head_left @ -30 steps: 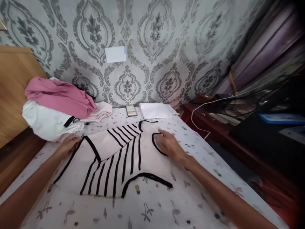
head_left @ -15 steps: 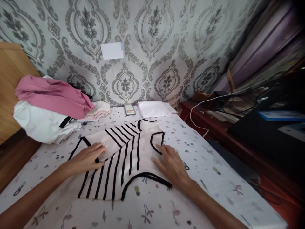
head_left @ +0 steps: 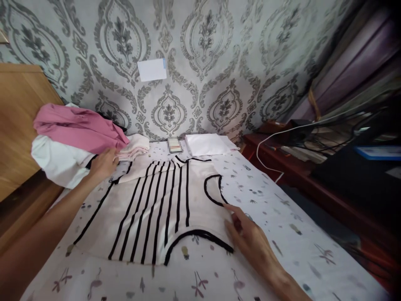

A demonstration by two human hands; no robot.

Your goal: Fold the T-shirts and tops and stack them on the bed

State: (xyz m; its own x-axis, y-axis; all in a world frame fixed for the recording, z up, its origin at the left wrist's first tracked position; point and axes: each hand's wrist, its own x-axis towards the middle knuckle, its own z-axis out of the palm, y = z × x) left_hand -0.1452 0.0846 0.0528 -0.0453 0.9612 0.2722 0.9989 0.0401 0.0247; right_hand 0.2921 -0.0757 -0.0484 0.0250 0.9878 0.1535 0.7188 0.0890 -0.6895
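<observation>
A white sleeveless top [head_left: 200, 196] with black stripes and black trim lies spread on the patterned bed sheet, its upper layer a little rumpled at the far side. My right hand [head_left: 250, 236] is at the shoulder on the near right, thumb and forefinger bent onto the fabric beside the armhole trim. Beyond the hem, at the far left, my left hand [head_left: 105, 164] is close to a clothes pile. Its fingers are blurred and partly turned away, so whether they grip cloth is unclear.
Pink cloth [head_left: 81, 127] and a white garment [head_left: 53, 161] are heaped by a wooden board [head_left: 21, 125]. Folded pale cloth [head_left: 136, 146], a small blurred-out item [head_left: 174, 145] and folded white cloth [head_left: 206, 144] lie along the wall. A dark red table [head_left: 278, 156] with cables stands right.
My left hand has moved away from me toward the pile, and the top's folded-over hem part now lies spread out. My right hand has shifted slightly right, its fingers more bent.
</observation>
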